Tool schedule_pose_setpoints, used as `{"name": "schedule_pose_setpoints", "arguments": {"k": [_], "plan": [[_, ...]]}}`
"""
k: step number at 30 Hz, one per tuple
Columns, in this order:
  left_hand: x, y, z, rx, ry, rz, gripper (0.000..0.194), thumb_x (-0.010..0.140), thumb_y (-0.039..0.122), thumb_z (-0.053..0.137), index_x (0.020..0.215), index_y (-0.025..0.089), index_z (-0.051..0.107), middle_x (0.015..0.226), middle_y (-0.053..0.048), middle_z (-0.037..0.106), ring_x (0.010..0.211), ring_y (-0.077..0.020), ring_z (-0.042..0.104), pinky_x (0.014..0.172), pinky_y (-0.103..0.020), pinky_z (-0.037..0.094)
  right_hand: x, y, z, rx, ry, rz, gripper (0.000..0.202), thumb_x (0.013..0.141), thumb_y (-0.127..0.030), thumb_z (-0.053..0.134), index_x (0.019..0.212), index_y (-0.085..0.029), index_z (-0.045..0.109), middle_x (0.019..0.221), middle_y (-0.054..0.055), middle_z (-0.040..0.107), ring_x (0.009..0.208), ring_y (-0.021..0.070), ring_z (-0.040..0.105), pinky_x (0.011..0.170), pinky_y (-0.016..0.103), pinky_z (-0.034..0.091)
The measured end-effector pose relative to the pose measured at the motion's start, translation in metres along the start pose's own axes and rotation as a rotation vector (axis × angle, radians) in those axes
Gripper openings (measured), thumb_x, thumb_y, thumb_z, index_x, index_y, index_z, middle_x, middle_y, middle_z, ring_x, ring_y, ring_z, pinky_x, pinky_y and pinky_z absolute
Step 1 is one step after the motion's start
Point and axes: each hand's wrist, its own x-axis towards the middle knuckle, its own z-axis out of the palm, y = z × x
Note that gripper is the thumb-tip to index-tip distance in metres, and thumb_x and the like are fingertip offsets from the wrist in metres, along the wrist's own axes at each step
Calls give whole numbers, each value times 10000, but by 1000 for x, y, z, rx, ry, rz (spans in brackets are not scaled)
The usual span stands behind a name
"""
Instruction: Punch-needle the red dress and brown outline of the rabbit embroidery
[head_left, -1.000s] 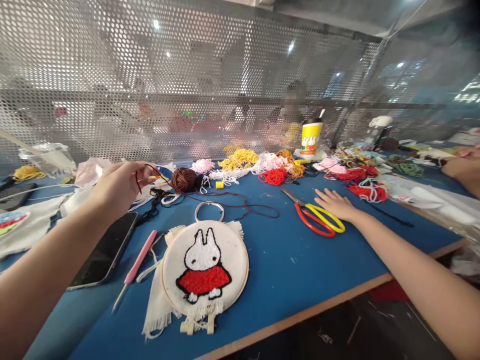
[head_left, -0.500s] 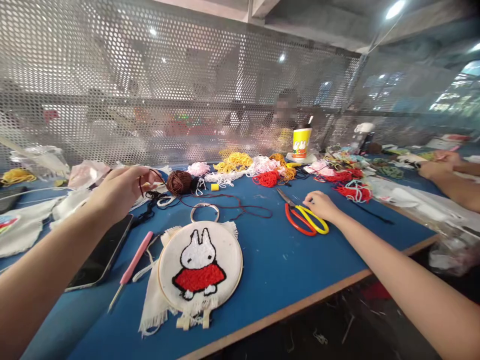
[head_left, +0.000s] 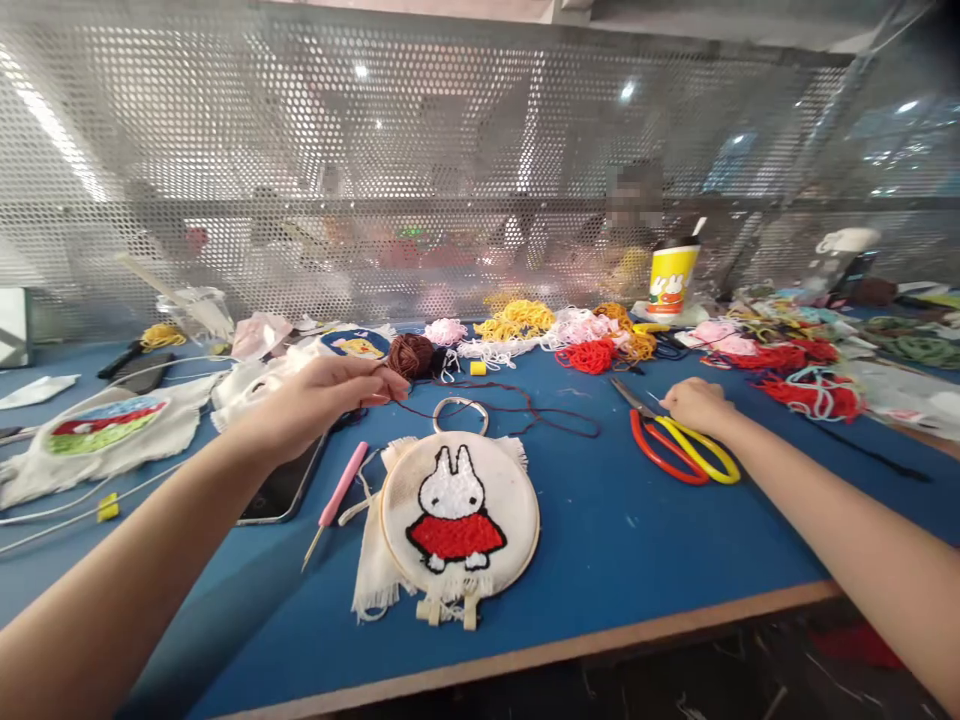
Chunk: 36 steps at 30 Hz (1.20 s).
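Observation:
My left hand [head_left: 337,395] pinches a strand of brown yarn beside the brown yarn ball [head_left: 410,356], above the phone [head_left: 281,490]. Loose brown yarn trails rightward over the blue table. My right hand [head_left: 696,402] has its fingers curled together beside the scissors [head_left: 675,445] with red and yellow handles; a small thin light-coloured thing shows at its fingertips. Between my arms lies a round hoop [head_left: 459,515] with a white rabbit in a red dress. A pink-handled punch needle [head_left: 343,487] rests left of it, and a metal ring [head_left: 460,412] touches its top side.
Yarn piles [head_left: 589,355] line the back of the table [head_left: 600,560]. A yellow cup [head_left: 670,278] stands behind them, before a perforated metal screen [head_left: 450,150]. Another embroidered cloth [head_left: 112,425], cables and white fabric lie at the left.
The view has turned left, so the table things appear further right. My left hand has come down nearer the table with the brown yarn. Another person's hands have left the view.

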Motion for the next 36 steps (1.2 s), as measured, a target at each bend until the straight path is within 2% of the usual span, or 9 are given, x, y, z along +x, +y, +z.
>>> {"name": "schedule_pose_setpoints", "arguments": {"k": [4, 8, 14, 19, 21, 24, 27, 31, 36], "plan": [[-11, -8, -7, 117, -7, -37, 264, 711, 172, 496, 961, 130, 569, 930, -65, 613, 878, -165, 536, 825, -342, 380, -2, -17, -20, -7, -118, 143, 238, 816, -274, 445, 1022, -165, 495, 1051, 71, 499, 897, 150, 513, 753, 321, 436], [-14, -6, -1, 173, 69, -21, 184, 720, 179, 475, 841, 107, 594, 916, -75, 611, 885, -149, 530, 859, -318, 360, 2, -61, -55, 111, -85, 60, 211, 817, -275, 440, 951, -125, 503, 899, 55, 540, 777, 125, 534, 681, 290, 438], [-16, 1, 15, 174, 104, 2, 73, 691, 170, 500, 714, 145, 565, 648, -4, 603, 650, -131, 592, 670, -278, 456, -20, -168, -100, 438, -204, -338, 164, 840, -251, 328, 910, -177, 456, 592, -23, 487, 475, 54, 398, 459, 184, 327], [-19, 6, 27, 141, 4, -13, 82, 702, 142, 480, 720, 152, 559, 658, -1, 602, 602, -121, 603, 579, -240, 458, -47, -231, -97, 631, -439, -827, 371, 697, -257, 574, 1039, -185, 446, 439, -106, 267, 397, 47, 266, 408, 174, 240], [-21, 7, 30, 121, -45, -31, 77, 712, 145, 475, 730, 149, 550, 621, 2, 603, 599, -120, 601, 575, -237, 456, -50, -244, -86, 684, -380, -982, 366, 713, -219, 561, 1062, -167, 464, 454, -100, 261, 411, 45, 261, 427, 177, 240], [-27, 6, 31, 76, -74, -45, 66, 740, 156, 454, 748, 147, 519, 595, 8, 597, 620, -116, 599, 604, -238, 460, -48, -251, -72, 769, -284, -1051, 153, 716, -218, 557, 829, -119, 589, 448, -86, 276, 415, 38, 250, 437, 183, 236], [-37, 1, 32, 70, -99, -7, 98, 768, 158, 418, 803, 146, 509, 697, -15, 611, 703, -118, 595, 671, -250, 463, -47, -253, -65, 795, -390, -1015, 152, 705, -255, 569, 728, -109, 601, 440, -82, 285, 409, 37, 254, 422, 174, 230], [-54, -4, 38, 393, -153, 77, 179, 789, 151, 384, 864, 164, 546, 869, -42, 609, 805, -133, 562, 824, -317, 402, -52, -253, -63, 660, -623, -1098, 177, 681, -285, 594, 787, -145, 617, 470, -72, 348, 421, 42, 290, 425, 164, 236], [-69, -6, 46, 571, -219, 79, 299, 817, 168, 342, 1099, 220, 426, 1122, -46, 514, 1049, -133, 456, 991, -358, 237, -56, -254, -59, 508, -618, -1177, 139, 747, -144, 489, 704, -136, 621, 495, -31, 469, 506, 68, 400, 499, 179, 280]]}}
